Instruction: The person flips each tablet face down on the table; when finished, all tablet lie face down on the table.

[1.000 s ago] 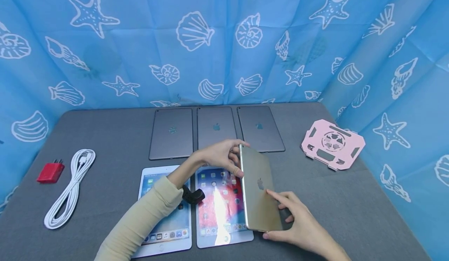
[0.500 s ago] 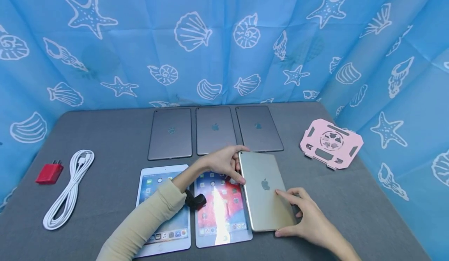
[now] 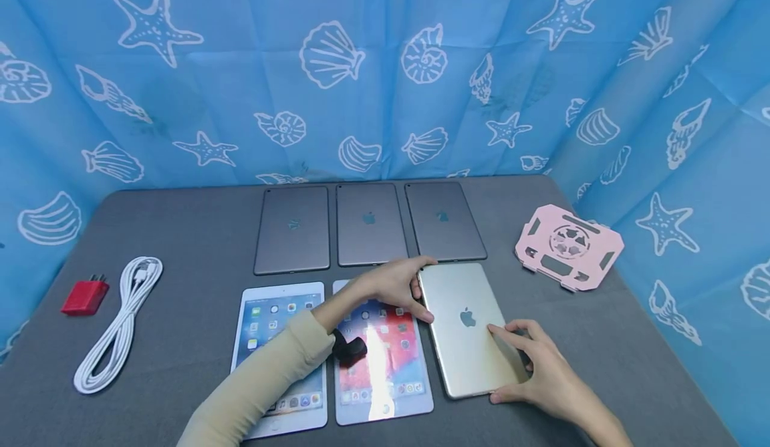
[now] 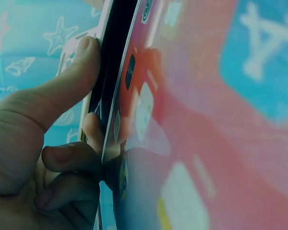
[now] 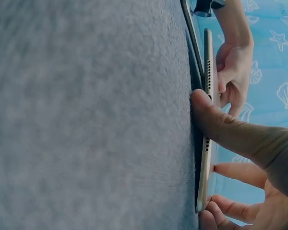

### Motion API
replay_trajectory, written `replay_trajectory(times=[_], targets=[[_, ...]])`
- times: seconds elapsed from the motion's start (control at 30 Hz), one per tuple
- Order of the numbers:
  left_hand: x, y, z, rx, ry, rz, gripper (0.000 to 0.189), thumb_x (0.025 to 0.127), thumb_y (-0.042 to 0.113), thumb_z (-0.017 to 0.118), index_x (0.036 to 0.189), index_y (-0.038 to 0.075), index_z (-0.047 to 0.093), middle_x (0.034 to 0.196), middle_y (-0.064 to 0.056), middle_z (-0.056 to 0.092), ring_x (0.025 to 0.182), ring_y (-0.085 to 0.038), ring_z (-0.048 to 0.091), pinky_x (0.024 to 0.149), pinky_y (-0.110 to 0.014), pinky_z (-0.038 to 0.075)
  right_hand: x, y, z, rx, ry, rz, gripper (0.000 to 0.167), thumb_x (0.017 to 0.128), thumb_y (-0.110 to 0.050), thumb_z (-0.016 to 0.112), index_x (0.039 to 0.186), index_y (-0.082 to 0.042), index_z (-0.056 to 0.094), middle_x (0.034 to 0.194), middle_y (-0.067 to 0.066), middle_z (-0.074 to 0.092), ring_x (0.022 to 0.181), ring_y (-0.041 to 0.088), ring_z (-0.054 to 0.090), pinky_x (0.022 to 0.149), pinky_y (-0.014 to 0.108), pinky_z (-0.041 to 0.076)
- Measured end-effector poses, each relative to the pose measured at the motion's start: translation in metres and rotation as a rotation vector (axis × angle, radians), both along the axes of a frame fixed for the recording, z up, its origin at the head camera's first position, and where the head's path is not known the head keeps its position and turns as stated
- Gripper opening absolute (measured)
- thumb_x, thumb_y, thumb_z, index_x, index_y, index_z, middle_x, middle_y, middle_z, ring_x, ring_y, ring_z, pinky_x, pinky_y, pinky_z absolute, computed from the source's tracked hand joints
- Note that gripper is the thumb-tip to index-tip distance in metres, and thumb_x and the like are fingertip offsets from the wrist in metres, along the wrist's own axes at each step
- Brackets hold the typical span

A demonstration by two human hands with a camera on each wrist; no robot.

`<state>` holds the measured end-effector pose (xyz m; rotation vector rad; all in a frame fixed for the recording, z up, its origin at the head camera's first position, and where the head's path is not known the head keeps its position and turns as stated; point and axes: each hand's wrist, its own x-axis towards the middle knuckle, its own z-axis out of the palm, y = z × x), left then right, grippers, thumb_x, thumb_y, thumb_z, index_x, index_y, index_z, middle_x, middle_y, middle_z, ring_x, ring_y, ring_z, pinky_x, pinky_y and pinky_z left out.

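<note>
A gold tablet (image 3: 457,353), back side up with a dark apple logo, lies almost flat at the right of the front row. My left hand (image 3: 394,286) pinches its left edge near the top, thumb (image 4: 81,72) over the back in the left wrist view. My right hand (image 3: 544,373) grips the lower right corner, with the thumb at the bottom edge and a fingertip on the back. Seen from the right wrist, the tablet's edge (image 5: 209,72) tilts slightly off the grey cloth. Left of it lies a white tablet (image 3: 415,405) with a lit red screen, partly under my left hand.
Another lit white tablet (image 3: 283,423) lies further left, under my sleeve. Three grey tablets, one of them a left one (image 3: 291,246), line the back. A pink stand (image 3: 592,250) sits at right. A red charger (image 3: 85,299) and coiled white cable (image 3: 123,320) are at left.
The gold tablet has gone from standing steeply tilted to lying nearly flat, its right side lowered. Both hands have moved slightly right with it, still holding it.
</note>
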<state>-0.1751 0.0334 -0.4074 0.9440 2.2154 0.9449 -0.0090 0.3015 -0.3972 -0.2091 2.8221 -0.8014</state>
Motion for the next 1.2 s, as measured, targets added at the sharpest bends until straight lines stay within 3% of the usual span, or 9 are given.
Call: replay_trajectory(times=[0.33, 0.7, 1.0, 1.2], targets=[[0.006, 0.012, 0.004, -0.078, 0.043, 0.069, 0.093, 0.078, 0.029, 0.091, 0.155, 0.009, 0.042, 0.067, 0.007, 0.065, 0.052, -0.005, 0.057, 0.055, -0.019, 0.046, -0.003, 0.002, -0.001, 0.03, -0.022, -0.01, 0.097, 0.056, -0.035, 0.1, 0.14, -0.007, 0.063, 0.132, 0.023, 0.048, 0.097, 0.024, 0.049, 0.062, 0.021, 0.041], [0.007, 0.016, -0.002, -0.087, 0.096, 0.083, 0.091, 0.08, 0.029, 0.089, 0.156, 0.011, 0.042, 0.062, 0.008, 0.061, 0.046, -0.003, 0.052, 0.052, -0.017, 0.043, -0.002, 0.002, -0.001, 0.077, 0.007, -0.007, 0.097, 0.055, -0.037, 0.1, 0.139, -0.008, 0.064, 0.131, 0.023, 0.05, 0.1, 0.027, 0.051, 0.067, 0.024, 0.039], [0.007, 0.016, -0.004, -0.072, 0.123, 0.059, 0.089, 0.084, 0.029, 0.087, 0.157, 0.008, 0.041, 0.053, 0.011, 0.058, 0.04, -0.001, 0.049, 0.05, -0.016, 0.042, -0.002, 0.002, -0.004, 0.127, 0.043, 0.009, 0.098, 0.054, -0.043, 0.099, 0.139, -0.008, 0.064, 0.129, 0.023, 0.052, 0.103, 0.03, 0.053, 0.076, 0.039, 0.045], [0.008, 0.018, -0.003, -0.101, 0.192, 0.052, 0.09, 0.083, 0.036, 0.087, 0.156, 0.009, 0.042, 0.055, 0.012, 0.057, 0.042, 0.001, 0.049, 0.052, -0.015, 0.04, 0.0, 0.004, -0.003, 0.136, 0.053, 0.004, 0.099, 0.054, -0.043, 0.099, 0.139, -0.008, 0.064, 0.128, 0.023, 0.052, 0.106, 0.033, 0.055, 0.08, 0.047, 0.049]])
